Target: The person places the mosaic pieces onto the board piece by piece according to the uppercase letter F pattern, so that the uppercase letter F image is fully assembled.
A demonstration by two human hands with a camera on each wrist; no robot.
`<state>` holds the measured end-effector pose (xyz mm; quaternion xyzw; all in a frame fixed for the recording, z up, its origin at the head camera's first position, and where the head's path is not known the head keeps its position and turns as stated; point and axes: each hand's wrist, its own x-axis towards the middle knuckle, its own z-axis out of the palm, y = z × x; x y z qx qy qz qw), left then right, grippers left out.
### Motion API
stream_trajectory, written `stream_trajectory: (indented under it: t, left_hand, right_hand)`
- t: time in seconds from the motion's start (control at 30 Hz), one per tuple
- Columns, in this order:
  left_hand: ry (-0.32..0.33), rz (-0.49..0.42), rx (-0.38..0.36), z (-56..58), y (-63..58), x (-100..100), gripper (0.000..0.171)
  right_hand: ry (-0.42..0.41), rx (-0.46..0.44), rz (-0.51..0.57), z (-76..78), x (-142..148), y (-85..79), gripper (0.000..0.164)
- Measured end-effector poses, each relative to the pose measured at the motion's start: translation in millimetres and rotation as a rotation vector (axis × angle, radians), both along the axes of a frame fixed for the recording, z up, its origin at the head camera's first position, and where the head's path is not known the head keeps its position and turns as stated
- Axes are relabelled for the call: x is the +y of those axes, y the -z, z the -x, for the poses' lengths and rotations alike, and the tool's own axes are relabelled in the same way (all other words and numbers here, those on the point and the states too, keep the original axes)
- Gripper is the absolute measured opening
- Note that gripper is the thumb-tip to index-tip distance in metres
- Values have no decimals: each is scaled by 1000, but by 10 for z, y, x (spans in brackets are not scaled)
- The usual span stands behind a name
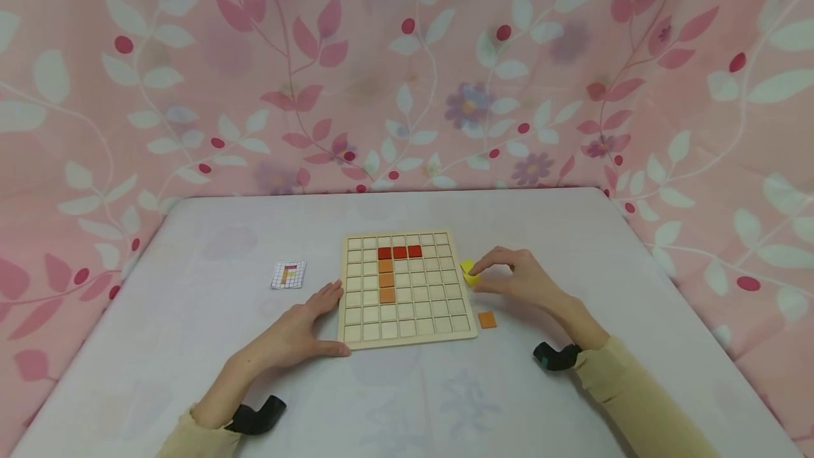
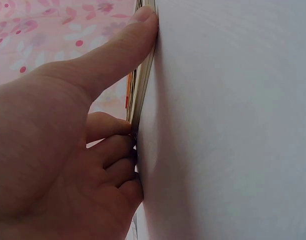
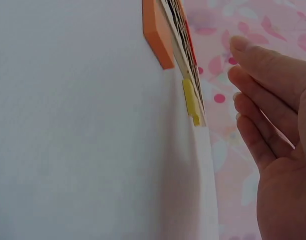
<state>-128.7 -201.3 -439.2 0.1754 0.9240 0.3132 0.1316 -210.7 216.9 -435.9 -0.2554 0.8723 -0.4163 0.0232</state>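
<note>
One board (image 1: 420, 293) lies flat near the middle of the tabletop (image 1: 191, 359), its grid seven squares by seven. It is nearly square, so a long axis cannot be told; its sides run roughly from 6 to 12 o'clock, 12 being away from the person, and it sits slightly turned.

Six tiles are set in it. Three red tiles (image 1: 399, 253) make a row along the 9-to-3 line in the second row from the top. Three orange tiles (image 1: 386, 280) make a column below the leftmost red one, its long axis pointing from 12 to 6.

Three more tiles lie off the board: two yellow tiles (image 1: 471, 280) close together just beside its 3 o'clock edge, and one loose orange tile (image 1: 487, 320) at 4 o'clock. One card (image 1: 289, 275) with a small coloured grid lies at 9 o'clock, apart from the board.

The left hand (image 1: 297, 329) is spread and unclenched, its fingertips touching the board's 9 o'clock edge and its thumb at the corner towards 7 o'clock. The right hand (image 1: 518, 278) is at 3 o'clock, released, its fingers bent and parted from the thumb; the right wrist view shows it raised apart from the yellow tiles. Two tan sleeves (image 1: 642, 394) reach in from 5 and 7 o'clock.
</note>
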Motion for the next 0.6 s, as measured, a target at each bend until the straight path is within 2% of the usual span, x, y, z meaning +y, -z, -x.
stream_trajectory:
  t: [0.27, 0.6]
  left_hand:
    - [7, 2, 1, 1, 12, -1, 110]
    - [5, 7, 1, -4, 22, -3, 110]
  right_hand:
    - [-61, -49, 9, -77, 223, 86, 31]
    - [-177, -129, -32, -58, 272, 157, 32]
